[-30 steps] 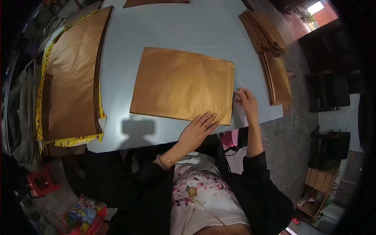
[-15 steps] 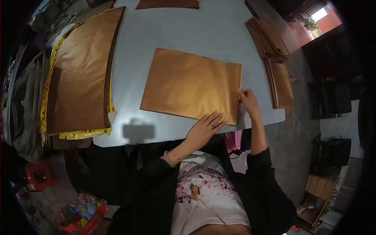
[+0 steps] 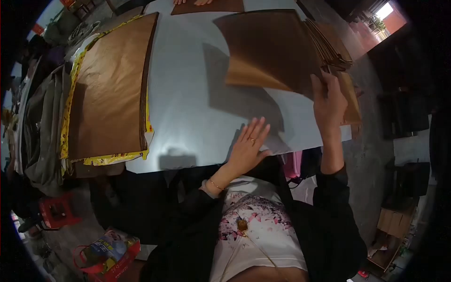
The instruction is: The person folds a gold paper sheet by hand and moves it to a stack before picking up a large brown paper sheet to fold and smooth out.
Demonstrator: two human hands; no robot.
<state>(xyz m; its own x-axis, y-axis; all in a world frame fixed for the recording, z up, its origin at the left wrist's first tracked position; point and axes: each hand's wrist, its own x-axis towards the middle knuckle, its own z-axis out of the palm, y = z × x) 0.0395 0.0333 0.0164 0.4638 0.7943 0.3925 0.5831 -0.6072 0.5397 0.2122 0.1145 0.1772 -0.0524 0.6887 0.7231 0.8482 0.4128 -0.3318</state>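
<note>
We see the brown sheet (image 3: 272, 47) raised above the table (image 3: 183, 113), towards the far right corner, its near side bowed and its shadow falling on the surface. Because we hold it by one corner alone, the loose far end could sag, crease or swing, and a slack grip might let it slide. Its right side comes up against the folded pile (image 3: 326, 42) along the right edge in our view; whether they touch we cannot tell, but a low sweep could snag that pile and push it over the edge

Our right hand (image 3: 320, 81) pinches the sheet's near right corner between thumb and fingers, with the forearm reaching up from the near right corner of the table. Our left hand (image 3: 252, 143) grasps nothing; it lies palm down with fingers spread, just inside the near edge, right of the middle. We cannot tell how firmly it presses. The large stack (image 3: 110, 91) lies along the left edge
</note>
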